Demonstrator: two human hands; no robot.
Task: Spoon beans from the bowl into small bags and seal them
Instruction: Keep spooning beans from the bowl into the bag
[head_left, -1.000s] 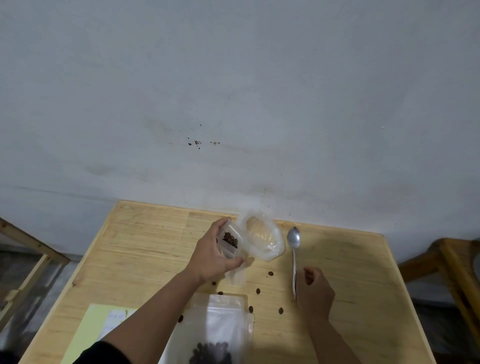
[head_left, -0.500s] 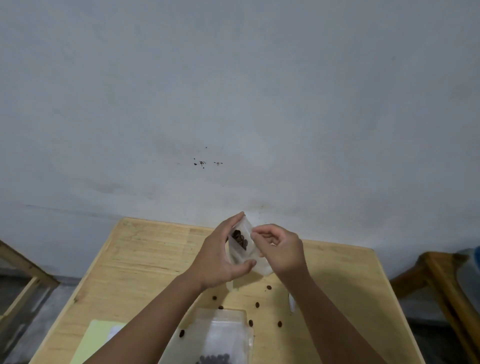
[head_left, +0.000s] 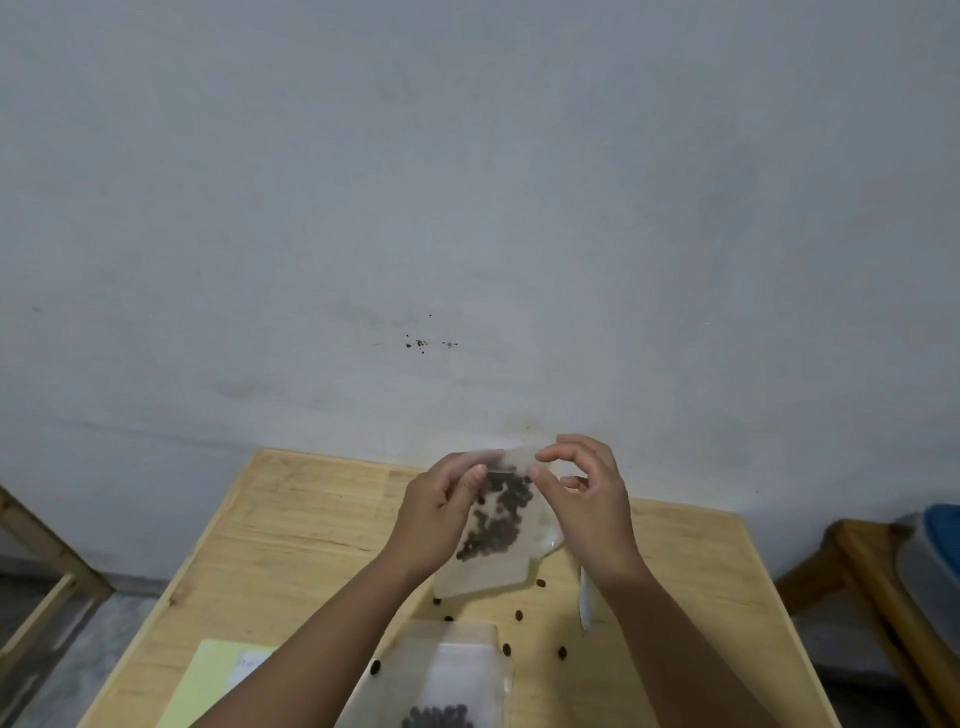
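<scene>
Thin, limp plastic, the small bag (head_left: 493, 525) of beans (head_left: 498, 512) is pinched at its top corners by both hands, left (head_left: 441, 512) and right (head_left: 584, 499), and is judged light and slippery.

From my feed, the landmark is the pale wooden table (head_left: 291, 525) with its light plank top. Behind its far edge I see a plain grey-white wall (head_left: 467, 182) carrying a small cluster of dark specks (head_left: 422, 344) above the table's middle. On the table's near left corner lies a pale yellow-green sheet of paper (head_left: 208, 686) with a white slip on it. Left of the table stands a brown wooden frame (head_left: 47, 561) on a grey floor. Right of the table is a brown wooden stool (head_left: 862, 566) bearing a grey container with a blue lid (head_left: 935, 561), cut off by the edge.
</scene>
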